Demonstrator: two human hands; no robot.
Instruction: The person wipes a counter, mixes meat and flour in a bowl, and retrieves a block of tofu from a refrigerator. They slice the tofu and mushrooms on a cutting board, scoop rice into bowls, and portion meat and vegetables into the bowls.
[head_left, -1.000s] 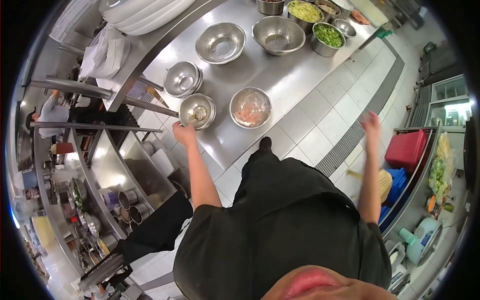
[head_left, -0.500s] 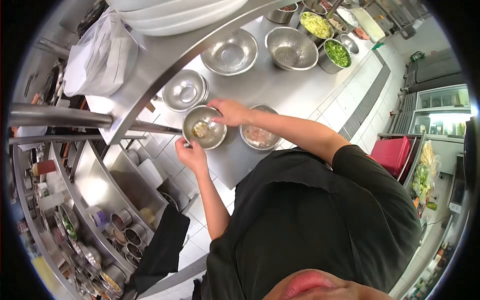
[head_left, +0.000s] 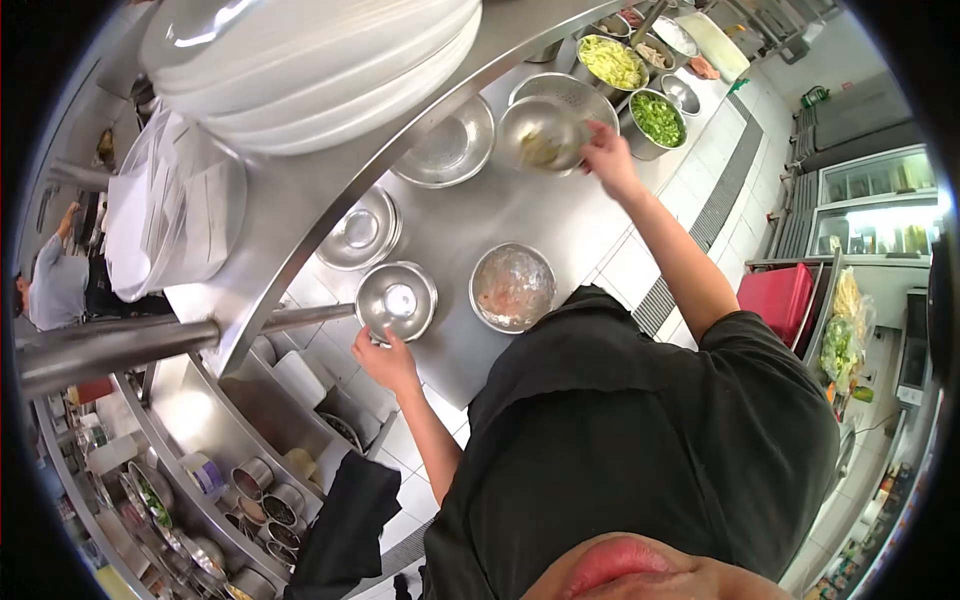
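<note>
My right hand (head_left: 610,160) grips the rim of a shiny metal bowl (head_left: 512,128) in the head view. This bowl is tilted and blurred, with some yellowish food (head_left: 542,148) inside, and it hangs over a perforated metal colander (head_left: 575,88). At the near left end of the steel counter, my left hand (head_left: 390,364) has its fingers at the rim of another metal bowl (head_left: 398,298), which holds nothing. Beside that, toward my body, stands a metal bowl (head_left: 513,288) with pinkish and white residue.
Stacked metal bowls (head_left: 358,230) and another colander (head_left: 448,145) stand farther back. Pots of chopped greens (head_left: 658,120) and yellow shreds (head_left: 611,63) line the far end. Above the left side, a steel shelf carries white plates (head_left: 310,70). Another person (head_left: 62,275) is at far left.
My right hand has carried the food-holding bowl away, up and right toward the colander. My left hand has let go of it and is now at the bowl left behind.
</note>
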